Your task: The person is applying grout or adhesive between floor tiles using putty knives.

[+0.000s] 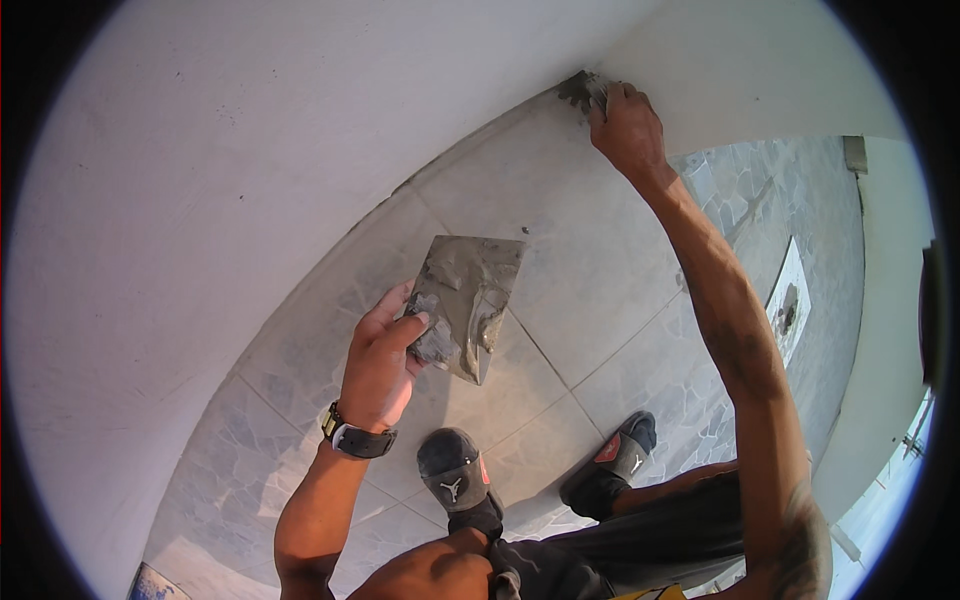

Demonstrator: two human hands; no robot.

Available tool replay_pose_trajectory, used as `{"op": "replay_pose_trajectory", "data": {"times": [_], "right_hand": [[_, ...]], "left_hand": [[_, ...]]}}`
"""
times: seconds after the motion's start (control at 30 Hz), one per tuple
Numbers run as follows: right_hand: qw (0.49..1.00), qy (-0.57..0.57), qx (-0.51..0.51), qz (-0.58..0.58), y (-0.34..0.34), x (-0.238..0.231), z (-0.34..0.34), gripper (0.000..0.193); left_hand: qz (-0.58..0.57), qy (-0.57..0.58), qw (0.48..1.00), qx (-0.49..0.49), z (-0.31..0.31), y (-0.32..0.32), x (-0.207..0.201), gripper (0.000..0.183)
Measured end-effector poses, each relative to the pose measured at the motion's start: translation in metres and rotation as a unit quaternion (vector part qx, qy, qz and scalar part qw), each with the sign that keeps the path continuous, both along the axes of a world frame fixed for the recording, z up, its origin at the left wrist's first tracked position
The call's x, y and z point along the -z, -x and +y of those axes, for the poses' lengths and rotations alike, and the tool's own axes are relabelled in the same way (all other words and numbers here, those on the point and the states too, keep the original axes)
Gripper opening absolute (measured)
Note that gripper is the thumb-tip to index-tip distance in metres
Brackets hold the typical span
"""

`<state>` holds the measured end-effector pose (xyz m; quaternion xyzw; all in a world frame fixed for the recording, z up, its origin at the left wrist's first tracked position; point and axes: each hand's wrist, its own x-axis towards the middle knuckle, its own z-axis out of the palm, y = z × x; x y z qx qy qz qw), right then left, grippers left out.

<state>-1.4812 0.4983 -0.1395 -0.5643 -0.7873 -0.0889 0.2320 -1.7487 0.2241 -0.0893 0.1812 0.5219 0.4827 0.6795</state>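
My left hand (382,355) is closed on the left edge of a flat rectangular board (507,262), thumb on top. Wet grey mortar (462,290) is spread thickly over the board, which I hold above the tiled floor. At the far end, my right hand (630,130) reaches down to where the walls meet the floor. Its fingers are wrapped round a small flat-bladed tool (597,92), mostly hidden by the hand. A dark wet patch of mortar (573,90) lies in that corner, touching the tool.
A white wall (200,200) runs along the left and another wall (770,70) closes the far end. Large tiles (590,240) cover the floor around my sandalled feet (455,470). On the right lies a white sheet (790,300) with a mortar lump.
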Motion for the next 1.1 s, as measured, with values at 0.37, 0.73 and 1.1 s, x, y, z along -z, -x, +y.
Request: {"op": "replay_pose_trajectory", "data": {"times": [0.37,0.73,1.1], "right_hand": [[0.969,0.201,-0.135,-0.047,-0.017,-0.039,0.045,0.028],[0.977,-0.05,-0.048,-0.2,0.032,0.018,-0.008,0.02],[0.981,0.144,0.059,0.113,-0.026,0.007,-0.051,0.035]], "left_hand": [[-0.023,-0.027,0.999,-0.015,-0.012,0.019,-0.006,0.051],[-0.001,-0.048,0.999,0.005,-0.041,0.019,-0.008,0.05],[0.003,-0.041,0.999,0.004,-0.055,-0.001,0.006,0.051]]}}
